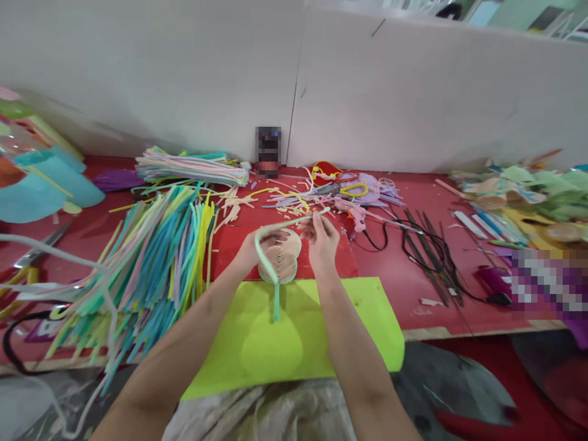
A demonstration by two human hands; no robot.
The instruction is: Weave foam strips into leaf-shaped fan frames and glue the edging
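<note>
Between my hands is a beige leaf shape (285, 260) made of pipe cleaners, with a pale green edge and a green stem (277, 301) hanging down. From it a loose light green pipe cleaner (266, 260) bends up at the left and runs across to the right. My left hand (250, 250) is closed at the leaf's left side, its fingertips partly hidden by the strip and the leaf. With thumb and fingers pinched, my right hand (324, 240) holds the pipe cleaner near its far end. A lime green sheet (349, 324) lies under my forearms.
A heap of coloured pipe cleaners (156, 257) lies left, with a paler bundle (193, 166) behind. Yellow-handled scissors (353, 189) and a pink glue gun (356, 215) with black cord lie beyond my right hand. A white wall (390, 98) closes the back.
</note>
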